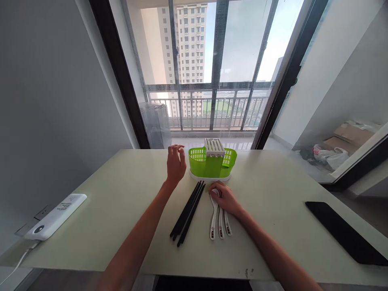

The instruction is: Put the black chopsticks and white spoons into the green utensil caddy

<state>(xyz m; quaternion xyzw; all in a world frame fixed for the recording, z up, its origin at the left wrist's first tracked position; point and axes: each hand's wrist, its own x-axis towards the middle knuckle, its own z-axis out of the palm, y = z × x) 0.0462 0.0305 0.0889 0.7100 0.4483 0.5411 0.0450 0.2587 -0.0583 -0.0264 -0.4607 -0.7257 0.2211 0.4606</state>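
Observation:
A green utensil caddy (212, 167) stands upright on a white base, with a slotted white top (214, 147) over its middle section. My left hand (176, 161) is raised just left of it, fingers loosely bent and nothing in them. Below the caddy, several black chopsticks (188, 214) lie in a slanting bundle. To their right are three white spoons (214, 220), handles toward me. My right hand (226, 197) is closed over their bowl ends, the thumb across the leftmost bowl; the other bowls are mostly hidden under the fingers.
The pale table (121, 218) carries a white power strip (56, 216) with a cable at the left and a flat black object (345, 232) at the right. Past its far edge are glass doors and a balcony. Boxes and bags (336, 151) lie on the floor at right.

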